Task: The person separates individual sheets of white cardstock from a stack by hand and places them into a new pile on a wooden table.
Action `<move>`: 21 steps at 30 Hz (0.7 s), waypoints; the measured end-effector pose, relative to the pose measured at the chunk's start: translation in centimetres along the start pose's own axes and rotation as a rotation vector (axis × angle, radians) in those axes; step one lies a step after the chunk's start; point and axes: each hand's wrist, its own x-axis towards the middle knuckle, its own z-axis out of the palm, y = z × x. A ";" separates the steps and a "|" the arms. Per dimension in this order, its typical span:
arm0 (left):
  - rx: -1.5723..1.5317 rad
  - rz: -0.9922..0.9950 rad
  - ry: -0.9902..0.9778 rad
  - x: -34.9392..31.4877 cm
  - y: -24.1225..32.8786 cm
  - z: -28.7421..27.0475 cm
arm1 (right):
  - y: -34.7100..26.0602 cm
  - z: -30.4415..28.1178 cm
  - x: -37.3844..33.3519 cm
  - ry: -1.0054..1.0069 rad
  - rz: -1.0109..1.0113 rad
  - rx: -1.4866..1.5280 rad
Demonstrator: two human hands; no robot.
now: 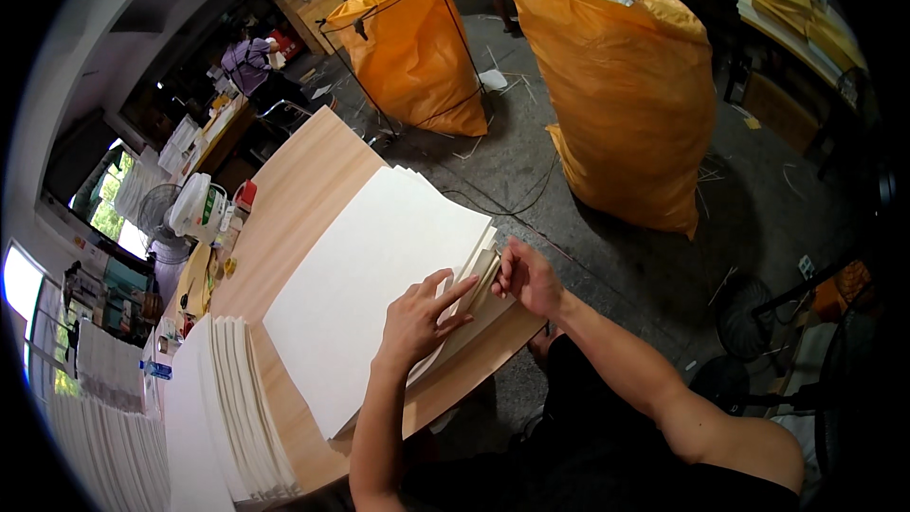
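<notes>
Left hand (413, 320) lies spread on white sheets (365, 270), right hand (533, 282) curled at their edge, grip unclear.

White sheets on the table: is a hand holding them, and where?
I can't tell. The left hand, fingers spread, is over the white sheets near their right edge; the right hand curls at that edge, any pinch hidden.
</notes>
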 end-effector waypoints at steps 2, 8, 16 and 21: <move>0.008 0.003 0.001 0.0 0.1 0.0 | 0.0 -0.1 0.0 0.012 0.003 -0.007; -0.019 -0.029 0.050 0.0 0.4 0.4 | -0.6 1.3 -0.3 0.105 -0.248 -0.857; 0.030 0.017 0.129 0.0 0.0 0.8 | -2.2 2.2 0.3 0.051 0.033 -0.360; -0.010 0.025 0.195 0.2 0.8 0.3 | -1.9 2.0 0.2 0.066 0.037 -0.319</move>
